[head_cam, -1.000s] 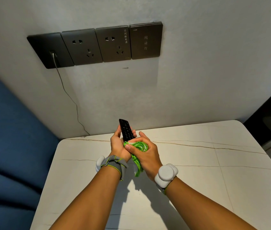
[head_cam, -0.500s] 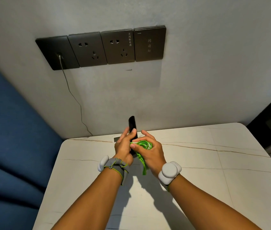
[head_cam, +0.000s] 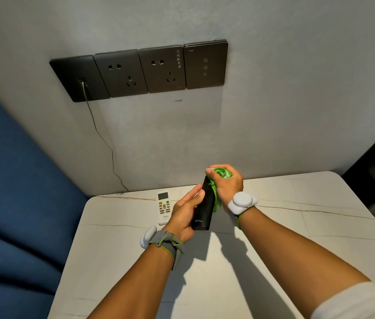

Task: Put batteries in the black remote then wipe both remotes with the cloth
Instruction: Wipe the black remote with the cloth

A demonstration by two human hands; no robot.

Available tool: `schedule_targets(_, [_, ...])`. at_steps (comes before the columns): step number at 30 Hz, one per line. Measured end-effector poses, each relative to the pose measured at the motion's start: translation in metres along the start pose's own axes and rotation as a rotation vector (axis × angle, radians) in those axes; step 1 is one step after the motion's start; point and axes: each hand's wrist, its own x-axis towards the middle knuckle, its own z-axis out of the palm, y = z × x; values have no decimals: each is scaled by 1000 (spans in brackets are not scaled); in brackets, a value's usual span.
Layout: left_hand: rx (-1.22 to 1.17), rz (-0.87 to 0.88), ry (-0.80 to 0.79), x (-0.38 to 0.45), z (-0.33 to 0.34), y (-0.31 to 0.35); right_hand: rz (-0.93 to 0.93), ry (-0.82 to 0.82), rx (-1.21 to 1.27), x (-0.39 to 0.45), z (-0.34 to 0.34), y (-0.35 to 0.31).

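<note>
Your left hand (head_cam: 185,214) grips the black remote (head_cam: 203,209) above the bench (head_cam: 297,226); your right hand (head_cam: 226,184) clenches the green cloth (head_cam: 222,172) against its top end.

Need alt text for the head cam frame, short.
Left hand holds a black remote back side up above a white marble table, while the right hand rubs its far end with a green cloth. A white remote lies on the table, left of the hands.
</note>
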Motion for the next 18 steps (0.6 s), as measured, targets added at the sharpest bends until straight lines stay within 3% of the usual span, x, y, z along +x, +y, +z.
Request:
schedule_targets(4, [-205, -75, -72, 3, 8, 5, 29, 29, 23, 3, 3, 0])
schedule_targets(9, [-384, -96, -61, 16, 12, 7, 109, -135, 82, -22, 11, 5])
schedule_targets(18, [-463, -26, 112, 28, -8, 4, 212, -359, 44, -66, 10, 17])
